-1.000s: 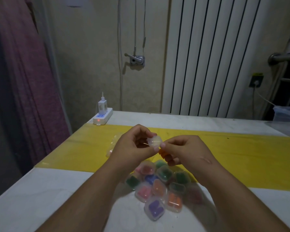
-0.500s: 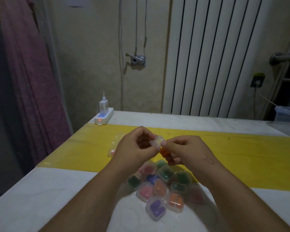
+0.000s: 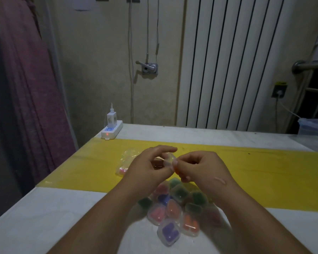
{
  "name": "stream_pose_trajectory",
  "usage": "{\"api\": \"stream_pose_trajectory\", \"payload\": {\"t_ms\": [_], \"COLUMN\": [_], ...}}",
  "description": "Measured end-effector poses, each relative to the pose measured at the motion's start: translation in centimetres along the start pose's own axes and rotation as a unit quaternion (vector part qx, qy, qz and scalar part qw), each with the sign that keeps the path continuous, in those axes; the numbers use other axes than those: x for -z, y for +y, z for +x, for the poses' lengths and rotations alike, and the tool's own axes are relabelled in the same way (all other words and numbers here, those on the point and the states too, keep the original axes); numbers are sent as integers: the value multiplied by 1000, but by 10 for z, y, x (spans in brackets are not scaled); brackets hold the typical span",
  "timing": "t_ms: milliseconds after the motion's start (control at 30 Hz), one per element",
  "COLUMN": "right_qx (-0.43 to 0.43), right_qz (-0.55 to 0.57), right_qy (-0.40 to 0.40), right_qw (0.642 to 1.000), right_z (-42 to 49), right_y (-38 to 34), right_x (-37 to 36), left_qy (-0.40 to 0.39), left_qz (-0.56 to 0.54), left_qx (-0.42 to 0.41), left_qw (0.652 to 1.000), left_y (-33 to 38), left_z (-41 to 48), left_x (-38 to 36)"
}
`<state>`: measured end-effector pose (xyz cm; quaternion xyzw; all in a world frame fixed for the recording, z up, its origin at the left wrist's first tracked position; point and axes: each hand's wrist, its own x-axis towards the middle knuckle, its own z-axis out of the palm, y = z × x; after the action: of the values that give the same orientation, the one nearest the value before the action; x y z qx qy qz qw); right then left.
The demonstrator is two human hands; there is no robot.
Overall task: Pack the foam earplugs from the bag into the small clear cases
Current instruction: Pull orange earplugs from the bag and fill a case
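A small clear case (image 3: 169, 160) is held above the table between both hands. My left hand (image 3: 148, 167) pinches its left side with thumb and fingers. My right hand (image 3: 198, 166) pinches its right edge and keeps orange earplugs (image 3: 176, 170) tucked under its curled fingers. Under my wrists lies a pile of filled clear cases (image 3: 173, 206) with pink, green, blue, orange and purple earplugs inside. The clear plastic bag (image 3: 126, 162), with a few pink earplugs left at its bottom, lies on the yellow strip left of my left hand.
The white table carries a yellow strip (image 3: 264, 173) across its middle. A white power strip with a charger (image 3: 111, 130) sits at the back left corner. A clear plastic bin (image 3: 314, 126) stands at the far right. A radiator (image 3: 237, 61) covers the wall behind.
Both hands stay together on the clear case, which has tilted slightly between the fingers. The pile and the bag have not moved.
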<state>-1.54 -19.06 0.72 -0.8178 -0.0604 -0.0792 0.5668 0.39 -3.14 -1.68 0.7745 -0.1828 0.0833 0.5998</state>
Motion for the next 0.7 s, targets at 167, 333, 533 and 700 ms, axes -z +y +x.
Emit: {"api": "stream_pose_trajectory", "payload": {"t_ms": [167,333,533,700], "right_qx": [-38,-73,-65,-61], "right_qz": [61,117,102,104], "right_qy": [28,-26,-13,-7], "right_qw": [997,990,993,993], "right_z": [2,-1,-1,-1], "right_y": [-1,-7,-5,-5], "right_x": [2,3,3,3], "left_qy": [44,34,25,49], "left_qz": [-65,-98,-93,-44], "left_qx": [5,-6,-14,-32], "left_qw": [997,995,995,997], "left_y": [2,1,1,1], "left_z": [1,3,2,2], "left_x": [1,3,3,1]}}
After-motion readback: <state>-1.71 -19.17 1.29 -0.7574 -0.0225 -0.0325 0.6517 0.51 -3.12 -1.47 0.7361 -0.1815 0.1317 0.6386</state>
